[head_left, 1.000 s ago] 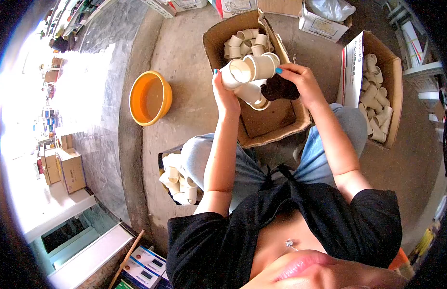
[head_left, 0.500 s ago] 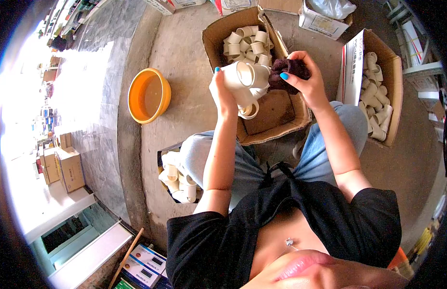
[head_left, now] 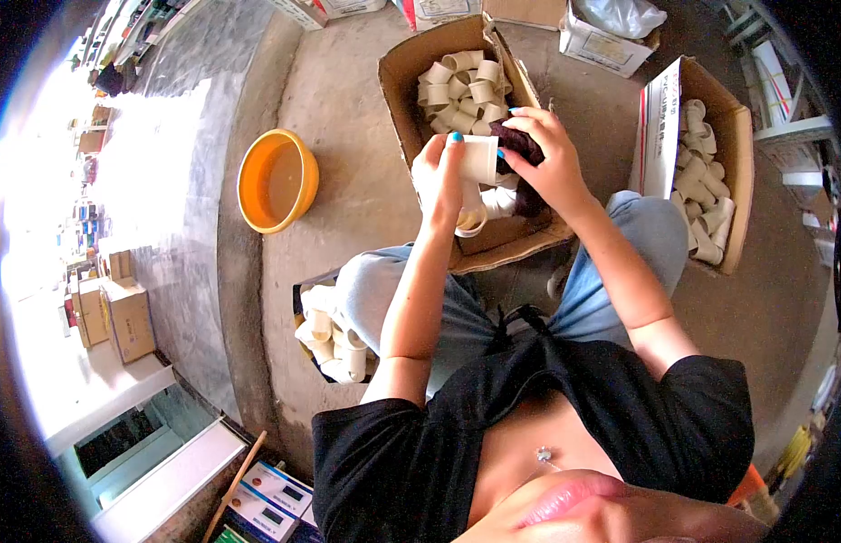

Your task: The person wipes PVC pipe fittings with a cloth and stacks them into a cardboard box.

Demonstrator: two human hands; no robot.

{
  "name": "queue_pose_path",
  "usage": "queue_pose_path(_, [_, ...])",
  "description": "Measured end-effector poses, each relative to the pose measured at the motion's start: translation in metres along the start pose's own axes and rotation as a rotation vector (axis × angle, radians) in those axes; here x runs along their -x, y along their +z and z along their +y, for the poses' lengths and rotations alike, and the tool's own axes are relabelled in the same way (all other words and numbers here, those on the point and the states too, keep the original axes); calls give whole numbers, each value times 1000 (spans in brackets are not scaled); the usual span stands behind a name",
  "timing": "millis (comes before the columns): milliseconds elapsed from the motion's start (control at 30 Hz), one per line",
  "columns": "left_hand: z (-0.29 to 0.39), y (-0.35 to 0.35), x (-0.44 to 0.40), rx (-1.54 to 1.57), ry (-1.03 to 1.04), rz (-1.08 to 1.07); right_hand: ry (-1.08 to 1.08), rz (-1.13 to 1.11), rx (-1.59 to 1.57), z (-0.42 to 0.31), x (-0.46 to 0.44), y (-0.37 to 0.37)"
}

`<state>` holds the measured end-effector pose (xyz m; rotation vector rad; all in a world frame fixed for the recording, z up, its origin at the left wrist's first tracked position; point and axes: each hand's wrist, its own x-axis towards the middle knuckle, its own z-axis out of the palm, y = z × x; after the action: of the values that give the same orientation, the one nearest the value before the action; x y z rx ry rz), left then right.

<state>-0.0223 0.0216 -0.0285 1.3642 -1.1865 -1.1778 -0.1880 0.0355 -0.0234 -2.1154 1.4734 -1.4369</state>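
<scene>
A white pipe fitting [head_left: 477, 159] is in my left hand [head_left: 439, 174], its fingers wrapped round one side. My right hand [head_left: 549, 163] is closed on a dark brown cloth [head_left: 520, 143], which touches the fitting's right end. Below the fitting, another white piece with a round opening [head_left: 471, 221] shows; what supports it is hidden. Both hands are over an open cardboard box [head_left: 411, 109], whose far part holds several white fittings [head_left: 461, 90].
An orange basin [head_left: 277, 181] stands on the floor at left. To the right is another box [head_left: 739, 172] of fittings. More fittings [head_left: 334, 339] lie by my left knee. A white box with a plastic bag [head_left: 606, 50] is at the back.
The fitting in my left hand has turned sideways, its opening no longer facing me. My right hand has brought the cloth against its right end.
</scene>
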Motion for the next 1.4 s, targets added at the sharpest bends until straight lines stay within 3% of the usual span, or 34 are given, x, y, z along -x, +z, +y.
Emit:
queue_pose_path(100, [5,-2,3,-58,28,14,145,-102,-121,3,3,3])
queue_pose_path(233, [7,0,6,-72,141,80,616,-305,-281,15,15,12])
queue_pose_path(267, [6,0,6,-84,163,105,625,-301,-251,16,15,16])
queue_pose_path(433, [3,-8,-1,80,137,185,919,-453,-829,4,13,12])
queue_pose_path(500, [-1,-11,-5,205,91,205,971,-477,-1080,4,15,13])
queue_pose_path(600, [-6,-11,-7,230,71,185,984,-497,-1177,6,13,9])
queue_pose_path(1000, [-4,-2,-8,312,-8,214,1185,-496,-1235,14,17,14])
queue_pose_path(1100, [-9,-2,-10,419,-69,220,1091,-313,-1320,-3,13,14])
queue_pose_path(1167, [-12,0,-12,455,-92,229,1145,-260,-1253,-6,7,11])
queue_pose_path(1267, [-19,-5,-17,419,-142,196,1272,-134,-1262,7,3,9])
queue_pose_path(1367, [-12,-18,-24,266,-209,96,1182,-35,-1291,10,-1,-2])
queue_pose_path(1400, [-1,-21,-21,191,-135,89,1188,-32,-1295,13,1,-3])
